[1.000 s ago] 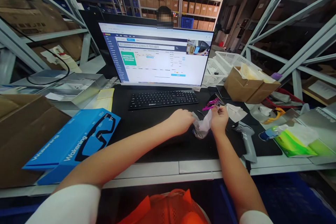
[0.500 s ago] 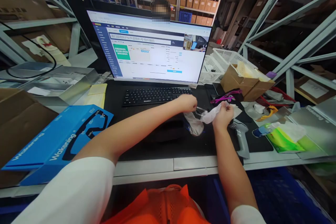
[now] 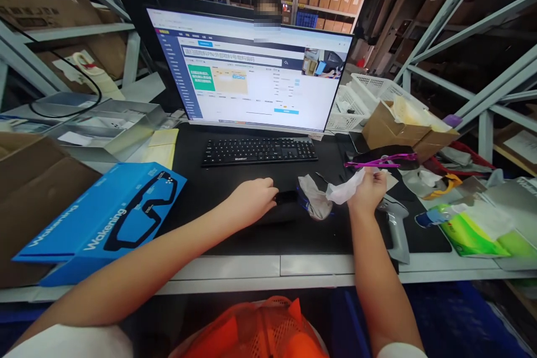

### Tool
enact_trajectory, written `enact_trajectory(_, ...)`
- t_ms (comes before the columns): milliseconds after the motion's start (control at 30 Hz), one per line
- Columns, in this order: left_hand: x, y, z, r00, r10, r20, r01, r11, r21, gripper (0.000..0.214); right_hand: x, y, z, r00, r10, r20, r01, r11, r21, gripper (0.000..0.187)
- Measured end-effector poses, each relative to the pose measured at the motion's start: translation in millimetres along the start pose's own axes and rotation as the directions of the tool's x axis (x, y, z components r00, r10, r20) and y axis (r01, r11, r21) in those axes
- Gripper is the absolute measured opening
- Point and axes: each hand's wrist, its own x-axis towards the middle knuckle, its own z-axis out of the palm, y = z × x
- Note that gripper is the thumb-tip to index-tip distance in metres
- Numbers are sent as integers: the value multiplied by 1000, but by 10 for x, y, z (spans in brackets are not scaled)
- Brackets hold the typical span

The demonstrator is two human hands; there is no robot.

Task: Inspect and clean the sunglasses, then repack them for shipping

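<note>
At the far left of the bench (image 3: 323, 265), a brown open cardboard carton (image 3: 37, 196) stands behind a glossy blue "Wakening" box (image 3: 138, 210), sharp-edged, with angular black eyewear printed on it. Next comes a black keyboard (image 3: 260, 151) at the back of a smooth black mat (image 3: 260, 243).

The left hand (image 3: 255, 197) hangs low over the mat, its fingers curled together at one end of a dark, flat piece (image 3: 287, 197); I cannot tell whether they pinch it. Just to its right a soft grey pouch (image 3: 316, 201), blue at the edge, lies crumpled on the mat.

Farther right, the right hand (image 3: 369, 187) is closed firmly on a thin, wrinkled white wrap (image 3: 346, 187), whose loose end trails toward the pouch. Directly beyond that hand are magenta-framed glasses (image 3: 396, 158), slim and shiny; whether they touch the hand is unclear.

The handling looks partway along: glasses and pouch are already apart and out of any wrapping, while the wrap is not yet set aside. What else remains cannot be told.

At the right sit a grey pistol-grip scanner (image 3: 398, 229) and a crinkly green tissue pack (image 3: 474, 232).
</note>
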Motion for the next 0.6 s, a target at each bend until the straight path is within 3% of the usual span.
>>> enact_trajectory(133, -187, -131, 53, 991, 20, -130, -25, 999, -41, 42, 14, 20, 12, 1000, 6, 20, -5, 1000, -4, 52)
enact_trajectory(267, -468, -143, 216, 992, -25, -124, 10, 993, -117, 84, 2, 33, 17, 999, 19, 49, -19, 1000, -9, 50)
enact_trajectory(400, -588, -227, 204, 990, -66, -125, 40, 979, -198, 70, -40, 42, 32, 995, 45, 88, -45, 999, -10, 48)
enact_trajectory(467, -622, -392, 79, 985, -105, -136, 75, 975, -210, 69, -63, 53, 49, 989, 71, 128, -69, 997, -16, 48)
enact_trajectory(600, -746, -932, -160, 951, -285, -116, 271, 955, -121, 78, -131, 54, 96, 956, 145, 254, -134, 989, -57, 48)
